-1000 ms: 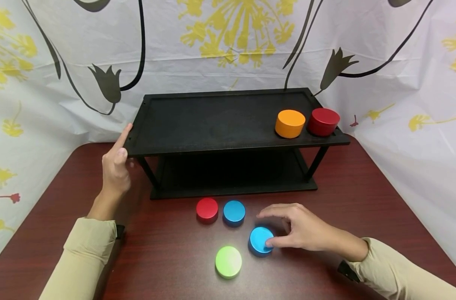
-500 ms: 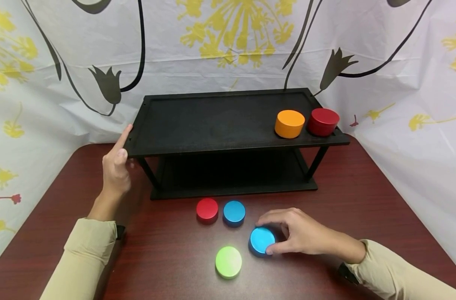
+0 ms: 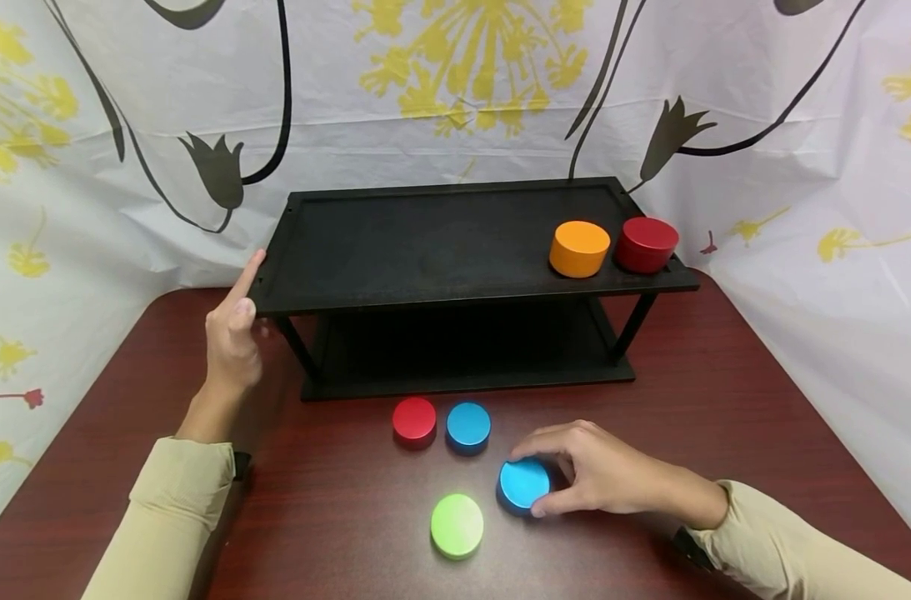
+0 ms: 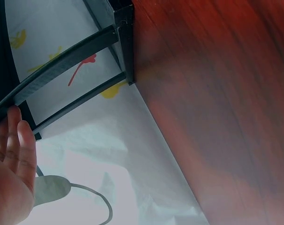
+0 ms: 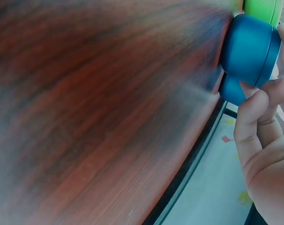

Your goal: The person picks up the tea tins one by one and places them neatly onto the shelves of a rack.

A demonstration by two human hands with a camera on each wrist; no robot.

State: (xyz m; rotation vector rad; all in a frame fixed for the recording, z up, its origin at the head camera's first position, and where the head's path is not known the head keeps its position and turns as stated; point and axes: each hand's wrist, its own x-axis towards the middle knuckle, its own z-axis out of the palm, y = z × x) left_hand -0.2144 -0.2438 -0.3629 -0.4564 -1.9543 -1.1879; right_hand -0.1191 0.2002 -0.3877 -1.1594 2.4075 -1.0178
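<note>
My right hand (image 3: 598, 471) pinches a bright blue round tin (image 3: 524, 482) on the table, thumb at its near side and fingertips at the far side. In the right wrist view that tin (image 5: 247, 49) shows a lid seam, and the fingertips meet its side. My left hand (image 3: 232, 337) touches the left end of a black two-tier shelf (image 3: 425, 242). Its index finger lies straight along the edge, with the thumb by the front corner. Seen from the left wrist, straight fingers (image 4: 26, 145) reach up to the shelf's frame (image 4: 62, 70).
A red tin (image 3: 413, 419) and a second blue tin (image 3: 468, 427) stand before the shelf. Nearer lies a light green tin (image 3: 457, 525). On the top tier, an orange tin (image 3: 579, 248) and a dark red tin (image 3: 646, 243) sit at the right. A patterned white sheet (image 3: 455, 100) hangs behind.
My right hand has come slightly nearer and lower, and its thumb has gone from over the bright blue tin's top to its side, closing the fingers round it. The left hand stays put.
</note>
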